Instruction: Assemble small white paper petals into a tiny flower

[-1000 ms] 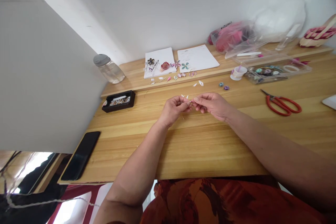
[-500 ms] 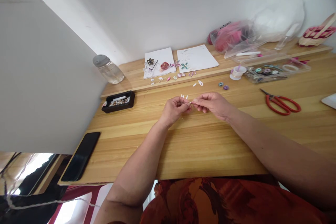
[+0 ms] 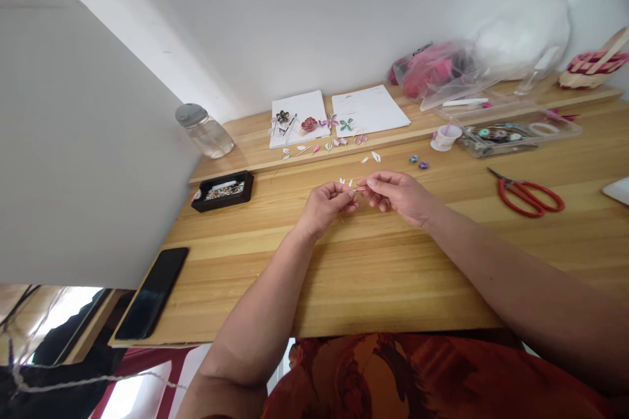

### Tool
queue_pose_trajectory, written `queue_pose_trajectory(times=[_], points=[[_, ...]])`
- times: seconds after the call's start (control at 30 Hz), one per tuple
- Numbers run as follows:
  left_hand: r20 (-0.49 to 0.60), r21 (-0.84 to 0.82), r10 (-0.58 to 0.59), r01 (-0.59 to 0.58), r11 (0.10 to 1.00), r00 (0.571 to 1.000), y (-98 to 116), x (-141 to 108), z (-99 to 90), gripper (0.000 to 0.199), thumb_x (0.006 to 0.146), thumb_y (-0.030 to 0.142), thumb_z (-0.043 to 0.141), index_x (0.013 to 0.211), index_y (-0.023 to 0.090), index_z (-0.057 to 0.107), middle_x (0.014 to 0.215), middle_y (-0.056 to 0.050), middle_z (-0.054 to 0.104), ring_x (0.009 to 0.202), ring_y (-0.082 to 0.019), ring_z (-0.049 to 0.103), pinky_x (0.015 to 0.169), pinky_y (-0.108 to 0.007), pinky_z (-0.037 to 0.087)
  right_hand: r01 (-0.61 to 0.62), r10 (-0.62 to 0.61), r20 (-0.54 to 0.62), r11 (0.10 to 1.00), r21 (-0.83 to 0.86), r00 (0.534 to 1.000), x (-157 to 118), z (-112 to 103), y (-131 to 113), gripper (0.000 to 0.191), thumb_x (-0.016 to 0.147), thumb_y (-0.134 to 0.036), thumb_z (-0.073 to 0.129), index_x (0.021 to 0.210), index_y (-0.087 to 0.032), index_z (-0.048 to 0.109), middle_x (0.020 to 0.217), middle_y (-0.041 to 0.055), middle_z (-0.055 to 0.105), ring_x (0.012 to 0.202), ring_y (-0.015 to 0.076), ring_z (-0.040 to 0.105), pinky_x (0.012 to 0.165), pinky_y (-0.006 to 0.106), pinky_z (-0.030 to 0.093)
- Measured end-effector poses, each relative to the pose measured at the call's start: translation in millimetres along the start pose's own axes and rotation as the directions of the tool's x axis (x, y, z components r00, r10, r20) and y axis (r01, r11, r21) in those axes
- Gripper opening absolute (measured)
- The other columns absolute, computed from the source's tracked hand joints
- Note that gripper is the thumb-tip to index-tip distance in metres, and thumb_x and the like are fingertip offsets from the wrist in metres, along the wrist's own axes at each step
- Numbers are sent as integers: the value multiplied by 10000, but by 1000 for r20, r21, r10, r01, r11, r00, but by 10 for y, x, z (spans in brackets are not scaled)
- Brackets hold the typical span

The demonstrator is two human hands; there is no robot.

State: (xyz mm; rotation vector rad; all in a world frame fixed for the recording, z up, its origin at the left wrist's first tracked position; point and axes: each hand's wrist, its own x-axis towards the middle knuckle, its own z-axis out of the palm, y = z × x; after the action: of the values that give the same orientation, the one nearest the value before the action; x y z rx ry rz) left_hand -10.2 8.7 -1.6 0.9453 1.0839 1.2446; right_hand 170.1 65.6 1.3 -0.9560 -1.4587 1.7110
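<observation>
My left hand point(image 3: 327, 207) is closed in a pinch on a small pinkish piece point(image 3: 360, 189) above the middle of the wooden table. Close on its right, my right hand point(image 3: 396, 196) has its thumb and fingers slightly apart, around the other end of that piece; whether they touch it is too small to tell. White petal-shaped pieces point(image 3: 376, 156) lie just beyond the hands, some partly hidden behind the fingertips. A teal spool point(image 3: 413, 159) and a purple spool point(image 3: 423, 165) sit to the right of them.
Red-handled scissors point(image 3: 533, 195) and a clear box of supplies point(image 3: 521, 134) are at the right. Flower ornaments lie on white paper point(image 3: 368, 108) on the raised shelf. A black tray of beads point(image 3: 223, 190), a bottle point(image 3: 204, 131) and a phone point(image 3: 152, 292) are at the left.
My right thumb has lifted from the small piece and its fingers have loosened a little, showing more of the piece. My left hand keeps its pinch.
</observation>
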Motion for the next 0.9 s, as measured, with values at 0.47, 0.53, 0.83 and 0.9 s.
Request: queue_pose_trajectory(times=[0.47,0.53,0.83,0.9], points=[[40,-31,-22,23,999,999,-12,5,-20,410,590,391,896,774,109,663,783,-41,682,702,-110,639,702,-251,514,15,-14,99,1000,-14,995,-9,-8,22,370,735,-522,777,867,-181,721,793,42,675,636,119,564,495,221,367],[44,-31,-21,22,999,999,-15,5,-21,400,599,388,892,771,109,664,772,-41,684,697,-109,637,699,-247,515,24,-22,97,1000,-18,995,-10,-9,23,372,741,-517,775,915,-191,725,811,43,682,635,118,566,497,224,366],[58,-43,-41,44,998,997,-15,4,-24,391,608,383,891,787,107,679,799,-48,701,702,-108,644,701,-238,513,24,-22,116,1000,-14,993,-6,-11,37,349,758,-504,768,886,-184,715,790,28,668,639,112,562,519,238,352],[62,-44,-41,44,998,997,-17,4,-25,380,624,378,884,796,105,684,796,-51,703,700,-104,640,700,-234,510,21,-20,111,1000,-13,994,-3,-16,53,348,760,-502,769,897,-187,715,808,32,674,646,114,566,523,238,354]])
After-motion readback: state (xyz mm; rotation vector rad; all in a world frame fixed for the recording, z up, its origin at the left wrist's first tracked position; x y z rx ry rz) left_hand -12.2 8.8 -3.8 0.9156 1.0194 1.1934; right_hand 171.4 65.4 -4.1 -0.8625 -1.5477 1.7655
